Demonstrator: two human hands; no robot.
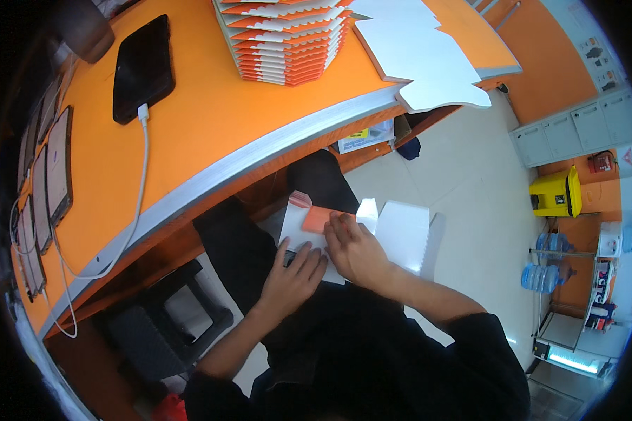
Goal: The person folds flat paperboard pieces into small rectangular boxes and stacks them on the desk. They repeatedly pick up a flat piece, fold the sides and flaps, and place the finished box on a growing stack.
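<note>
A flat carton blank (404, 235), white with an orange panel, lies across my lap with its small end flaps sticking up. My left hand (295, 277) rests on the white card, fingers stretched and somewhat apart. Bent over the folded orange panel, my right hand (357, 249) has its fingers close together and pressed onto the card; their tips are partly hidden. On the orange desk ahead stands a pile of folded orange-and-white cartons (291, 49). Right of that pile, white flat card blanks (418, 59) overhang the desk edge.
The orange desk (196, 133) has a metal edge. On it lie a black phone (144, 69) with a white cable (145, 151) and several other phones (60, 165). A black stool-like object (168, 319) stands at lower left. Farther right are a yellow bin (558, 193) and water bottles (541, 277).
</note>
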